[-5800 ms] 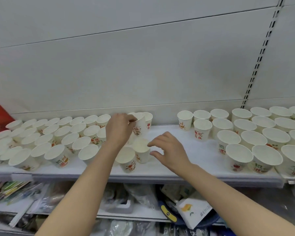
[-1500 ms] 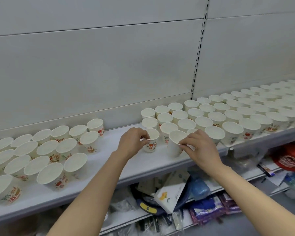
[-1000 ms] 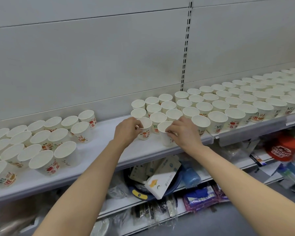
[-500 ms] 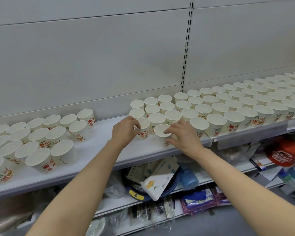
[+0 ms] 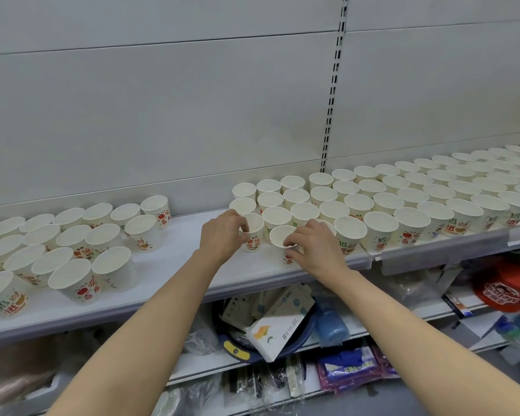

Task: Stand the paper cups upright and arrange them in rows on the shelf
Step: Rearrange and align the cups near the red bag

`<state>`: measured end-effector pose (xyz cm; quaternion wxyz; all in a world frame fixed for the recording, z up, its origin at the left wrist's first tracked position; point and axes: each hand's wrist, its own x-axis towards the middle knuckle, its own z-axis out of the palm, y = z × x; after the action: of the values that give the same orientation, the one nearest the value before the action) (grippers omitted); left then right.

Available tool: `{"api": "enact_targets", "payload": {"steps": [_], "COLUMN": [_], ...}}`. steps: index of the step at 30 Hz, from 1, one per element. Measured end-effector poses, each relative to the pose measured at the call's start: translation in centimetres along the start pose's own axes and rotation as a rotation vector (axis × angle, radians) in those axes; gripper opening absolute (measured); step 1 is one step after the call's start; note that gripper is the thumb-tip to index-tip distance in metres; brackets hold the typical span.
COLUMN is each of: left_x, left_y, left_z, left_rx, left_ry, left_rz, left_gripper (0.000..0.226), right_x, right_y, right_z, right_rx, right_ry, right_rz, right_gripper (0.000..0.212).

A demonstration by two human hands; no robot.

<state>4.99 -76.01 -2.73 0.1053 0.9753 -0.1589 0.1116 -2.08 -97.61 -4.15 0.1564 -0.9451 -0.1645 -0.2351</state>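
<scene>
Now two upright paper cups (image 5: 282,238) stand at the shelf (image 5: 174,265) front, left end of the tidy rows (image 5: 403,202). Left hand (image 5: 221,235) grips one, right hand (image 5: 315,247) pinches the other's rim. Squeezing could crush it; a nudge could topple neighbours.

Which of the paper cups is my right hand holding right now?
The front-row paper cup at the left end of the right-hand group; the right hand pinches its near rim. Its neighbours stand untouched.
</scene>
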Motion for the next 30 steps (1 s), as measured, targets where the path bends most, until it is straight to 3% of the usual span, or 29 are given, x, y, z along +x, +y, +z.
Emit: {"api": "enact_targets", "payload": {"steps": [11,16,20,23,30], "left_x": [-4.6,-9.4,-11.4,-11.5,-11.2], "left_y": [-2.7,-10.2,-15.5,-17.7,-20.9], "left_z": [-3.6,-6.4,-8.5,-9.1,-13.8], "left_rx": [0.046,0.232,0.343,0.277,-0.012], "left_ry": [0.11,0.196,-0.06,-0.118,0.035], "left_rz": [-0.024,-0.277,-0.417,-0.406,-0.379], "left_gripper": [0.03,0.025,0.038,0.004,0.008], "right_x": [1.8,3.1,4.8,7.3,14.8], "right_y": [-1.8,-5.3,-8.6,-11.8,-19.9], "right_z": [-0.1,2.2,4.6,6.6,12.7], "right_rx": [0.017,0.066,0.092,0.12,0.168], "right_ry": [0.137,0.122,0.071,0.029,-0.035], "right_rz": [-0.113,-0.182,-0.202,-0.228,-0.239], "right_gripper": [0.011,0.01,0.009,0.006,0.019]}}
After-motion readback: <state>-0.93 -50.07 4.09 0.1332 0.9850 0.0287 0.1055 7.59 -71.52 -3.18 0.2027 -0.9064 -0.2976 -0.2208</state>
